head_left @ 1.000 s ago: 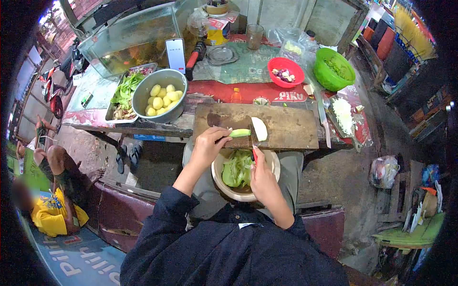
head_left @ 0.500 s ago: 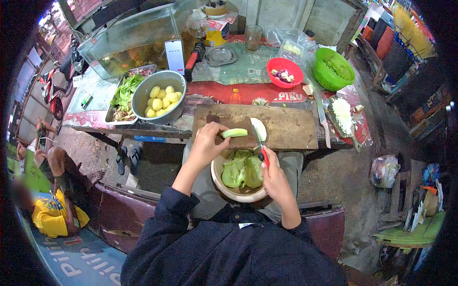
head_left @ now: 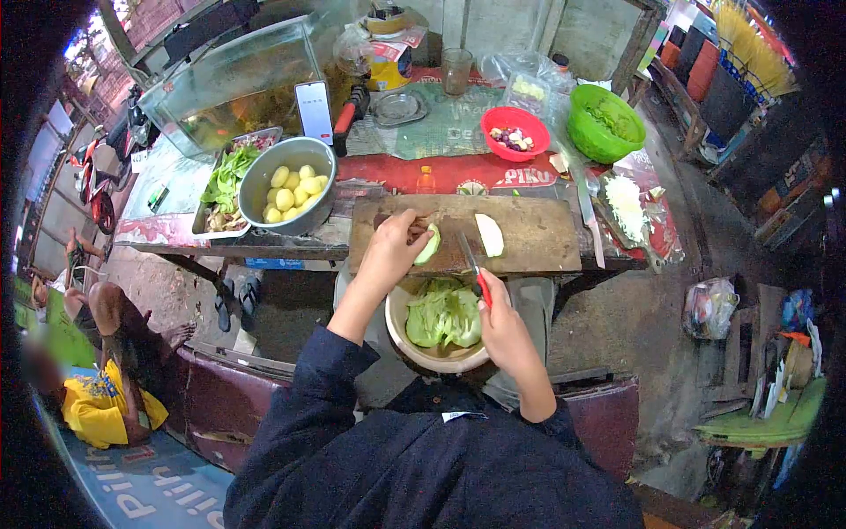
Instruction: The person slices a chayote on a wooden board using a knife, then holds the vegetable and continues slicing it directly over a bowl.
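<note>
On the wooden cutting board [head_left: 538, 238], my left hand [head_left: 397, 245] pinches a pale green vegetable piece [head_left: 428, 244], tilted upright near the board's left half. My right hand [head_left: 504, 319] is wrapped round the red handle of a knife [head_left: 470, 257], its blade lying over the board's front part. Between the blade and the board's right side rests a white-faced vegetable piece [head_left: 489, 235], touched by neither hand. Below the board's front edge, a round bowl [head_left: 394, 333] holds light green leafy-looking pieces [head_left: 443, 315].
A metal pot [head_left: 256, 189] of peeled potatoes and a tray of greens [head_left: 231, 176] stand left. Red [head_left: 514, 132] and green [head_left: 606, 123] bowls, another knife [head_left: 589, 212] and shredded white food [head_left: 626, 207] are at right. A phone [head_left: 315, 111] stands behind. A person [head_left: 101, 401] sits far left.
The piece in my left hand has turned from lying sideways to more upright. The knife has come away from the white-faced piece and shifted left.
</note>
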A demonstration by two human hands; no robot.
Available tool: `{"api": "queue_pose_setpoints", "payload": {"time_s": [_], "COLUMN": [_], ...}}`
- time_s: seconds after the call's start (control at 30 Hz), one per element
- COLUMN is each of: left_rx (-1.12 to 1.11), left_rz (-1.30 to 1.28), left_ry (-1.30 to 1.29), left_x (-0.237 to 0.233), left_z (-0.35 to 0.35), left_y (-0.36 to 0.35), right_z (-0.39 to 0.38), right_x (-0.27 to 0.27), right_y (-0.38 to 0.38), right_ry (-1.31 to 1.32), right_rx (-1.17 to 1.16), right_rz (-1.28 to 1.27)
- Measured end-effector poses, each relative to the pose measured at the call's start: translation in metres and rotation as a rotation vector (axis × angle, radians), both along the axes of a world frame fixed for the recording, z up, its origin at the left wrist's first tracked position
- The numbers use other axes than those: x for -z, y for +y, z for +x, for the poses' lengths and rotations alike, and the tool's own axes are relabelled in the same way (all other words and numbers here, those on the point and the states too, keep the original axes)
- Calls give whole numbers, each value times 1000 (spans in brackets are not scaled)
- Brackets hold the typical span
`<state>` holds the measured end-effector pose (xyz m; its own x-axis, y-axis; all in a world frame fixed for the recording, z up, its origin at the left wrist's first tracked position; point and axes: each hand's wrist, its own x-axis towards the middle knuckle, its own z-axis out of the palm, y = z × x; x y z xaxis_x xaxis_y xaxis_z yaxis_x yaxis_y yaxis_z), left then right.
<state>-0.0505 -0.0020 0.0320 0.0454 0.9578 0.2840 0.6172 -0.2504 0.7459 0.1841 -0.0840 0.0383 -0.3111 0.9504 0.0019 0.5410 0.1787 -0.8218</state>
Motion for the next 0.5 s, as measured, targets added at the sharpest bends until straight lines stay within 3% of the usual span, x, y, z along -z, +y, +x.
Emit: {"api": "queue_pose_setpoints", "payload": {"time_s": [0.13, 0.27, 0.5], "left_rx": [-114, -169, -243], "left_rz": [-21, -44, 60], "left_ry": [-87, -219, -136], "left_x": [2, 8, 23], "left_z": [7, 14, 26], "left_y": [-13, -23, -28], "right_z": [-21, -36, -35], "right_x": [-2, 2, -6], "right_y": [0, 6, -2], "right_ry": [-10, -98, -102], "right_rx": [-54, -66, -75], "right_rz": [125, -101, -26]}}
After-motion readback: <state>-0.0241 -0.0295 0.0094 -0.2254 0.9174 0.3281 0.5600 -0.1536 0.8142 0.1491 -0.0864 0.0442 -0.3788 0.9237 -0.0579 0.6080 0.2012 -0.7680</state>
